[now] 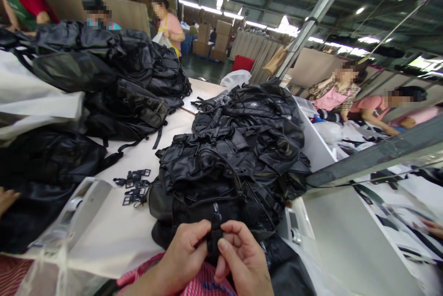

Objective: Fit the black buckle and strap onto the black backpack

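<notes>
A: At the bottom middle of the view, the left hand (185, 252) and the right hand (242, 259) meet on one small black strap (215, 231). The fingers of both hands pinch it, and a little buckle piece seems to sit at its top end. The strap stands almost upright between the thumbs.

B: Does the strap belong to a bag?

A: I think so. It comes up in front of the nearest black bag (221, 199), which lies at the near edge of the white table (114, 236), close to the person's body. I cannot tell exactly where the strap joins the bag, because the hands cover that part.

B: What can go wrong here?

A: The strap is thin and smooth, so in my judgement it can slip out of the pinch if one hand pulls harder than the other. Also the bag is the lowest one of a pile of bags (242, 139). A strong pull may drag the pile toward the table edge.

B: And the small parts on the table?

A: The loose black buckles (133, 185) lie just left of the bag. A sliding bag may push them away or hide them. Another heap of black bags (114, 74) lies farther left, well apart from the hands.
</notes>
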Motion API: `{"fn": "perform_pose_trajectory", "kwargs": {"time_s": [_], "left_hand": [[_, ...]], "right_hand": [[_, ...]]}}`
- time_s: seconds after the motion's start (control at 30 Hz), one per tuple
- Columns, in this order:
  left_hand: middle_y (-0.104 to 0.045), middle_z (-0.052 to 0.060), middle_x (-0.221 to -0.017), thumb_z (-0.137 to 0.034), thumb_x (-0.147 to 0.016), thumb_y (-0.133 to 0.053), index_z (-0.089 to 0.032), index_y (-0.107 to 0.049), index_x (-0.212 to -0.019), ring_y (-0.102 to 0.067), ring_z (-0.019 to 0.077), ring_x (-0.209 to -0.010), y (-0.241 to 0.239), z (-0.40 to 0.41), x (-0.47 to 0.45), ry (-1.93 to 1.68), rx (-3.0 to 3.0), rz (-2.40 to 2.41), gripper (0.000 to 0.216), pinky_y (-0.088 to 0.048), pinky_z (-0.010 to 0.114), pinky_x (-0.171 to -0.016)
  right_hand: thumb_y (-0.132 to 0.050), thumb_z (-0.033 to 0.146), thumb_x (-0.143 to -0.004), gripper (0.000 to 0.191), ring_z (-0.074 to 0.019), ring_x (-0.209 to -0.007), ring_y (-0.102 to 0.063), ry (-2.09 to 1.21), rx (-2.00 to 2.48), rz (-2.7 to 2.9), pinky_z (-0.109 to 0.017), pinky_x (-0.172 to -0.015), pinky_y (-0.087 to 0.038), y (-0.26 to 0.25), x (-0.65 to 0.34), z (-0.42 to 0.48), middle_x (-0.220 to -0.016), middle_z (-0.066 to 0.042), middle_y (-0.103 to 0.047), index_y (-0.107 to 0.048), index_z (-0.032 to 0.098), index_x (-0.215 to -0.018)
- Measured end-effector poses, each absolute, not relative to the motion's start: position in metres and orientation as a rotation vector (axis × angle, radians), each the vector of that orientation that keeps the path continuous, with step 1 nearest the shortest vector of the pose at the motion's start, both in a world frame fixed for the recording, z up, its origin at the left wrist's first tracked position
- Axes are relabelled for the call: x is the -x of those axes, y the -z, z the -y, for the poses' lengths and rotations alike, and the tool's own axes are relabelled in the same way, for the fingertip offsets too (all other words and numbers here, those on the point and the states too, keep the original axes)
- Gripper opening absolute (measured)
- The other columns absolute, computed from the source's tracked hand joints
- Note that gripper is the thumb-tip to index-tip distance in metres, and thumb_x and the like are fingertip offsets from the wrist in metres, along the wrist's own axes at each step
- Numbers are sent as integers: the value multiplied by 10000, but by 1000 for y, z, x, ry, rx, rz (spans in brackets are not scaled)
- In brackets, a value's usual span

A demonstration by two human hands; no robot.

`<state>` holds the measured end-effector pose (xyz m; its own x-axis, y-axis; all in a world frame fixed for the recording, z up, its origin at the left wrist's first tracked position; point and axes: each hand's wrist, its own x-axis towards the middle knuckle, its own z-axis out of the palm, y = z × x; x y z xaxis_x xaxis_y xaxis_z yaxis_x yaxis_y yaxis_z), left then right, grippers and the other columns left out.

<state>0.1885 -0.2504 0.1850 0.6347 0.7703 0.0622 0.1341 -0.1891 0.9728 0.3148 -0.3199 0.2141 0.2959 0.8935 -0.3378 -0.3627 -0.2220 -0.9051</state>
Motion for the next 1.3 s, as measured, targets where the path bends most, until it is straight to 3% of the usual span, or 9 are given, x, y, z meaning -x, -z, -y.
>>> {"fn": "perform_pose_trajectory", "kwargs": {"time_s": [0.13,0.37,0.47,0.57,0.7,0.87,1.03,1.17,1.3], "left_hand": [[-454,-46,-597,-154,-850,-466,-166,-506,-651,-417,71,-546,-186,251,-188,-653,-1657,-733,203,-322,160,-521],[-583,-14,-641,-105,-830,-453,-162,-641,-781,-531,87,-575,-181,257,-185,-711,-1757,-747,203,-407,157,-569],[-689,47,-861,-116,-776,-510,-164,-669,-1050,-640,127,-699,-176,263,-180,-751,-1724,-795,320,-506,169,-627],[-687,114,-1130,-167,-755,-573,-185,-601,-1262,-688,181,-853,-175,266,-175,-779,-1683,-845,508,-570,219,-717],[-729,78,-1068,-245,-828,-566,-225,-644,-1232,-682,181,-850,-184,263,-176,-741,-1726,-843,412,-565,211,-739],[-732,36,-1112,-299,-886,-543,-282,-646,-1224,-672,184,-969,-184,261,-179,-786,-1749,-875,354,-516,227,-899],[-737,14,-1043,-283,-902,-531,-276,-664,-1149,-672,165,-911,-179,261,-180,-740,-1703,-937,281,-510,203,-825],[-702,7,-811,-312,-935,-479,-213,-644,-1057,-665,136,-721,-181,261,-185,-733,-1548,-824,228,-531,192,-679],[-668,2,-786,-409,-941,-491,-198,-543,-1042,-667,128,-642,-177,263,-191,-729,-1319,-764,240,-550,197,-602]], "right_hand": [[-788,497,-706,447,-90,-343,-535,-1352,1311,527,-185,-370,-433,-215,-320,317,-527,68,-607,-563,179,-926],[-790,528,-695,431,-107,-341,-538,-1308,1394,523,-179,-373,-431,-209,-319,319,-415,47,-597,-533,190,-766],[-803,532,-678,441,-111,-363,-560,-1278,1407,501,-187,-393,-461,-210,-320,317,-431,35,-615,-543,184,-758],[-818,517,-668,440,-110,-372,-567,-1289,1392,487,-195,-408,-484,-212,-322,315,-447,31,-626,-555,178,-765],[-821,499,-675,430,-117,-405,-589,-1298,1359,471,-214,-441,-525,-211,-324,315,-483,31,-636,-578,173,-813],[-831,464,-677,413,-113,-465,-618,-1305,1302,492,-209,-477,-541,-210,-324,313,-567,34,-641,-581,180,-842],[-857,442,-638,425,-111,-506,-636,-1294,1304,524,-215,-506,-548,-201,-322,314,-673,38,-635,-577,194,-840],[-772,444,-741,311,-122,-566,-648,-1229,1431,748,-209,-547,-548,-191,-329,316,-686,27,-623,-592,199,-805],[-627,248,-860,88,-138,-714,-646,-788,1533,1325,-198,-600,-541,-196,-341,315,-817,-20,-615,-624,210,-780]]}}
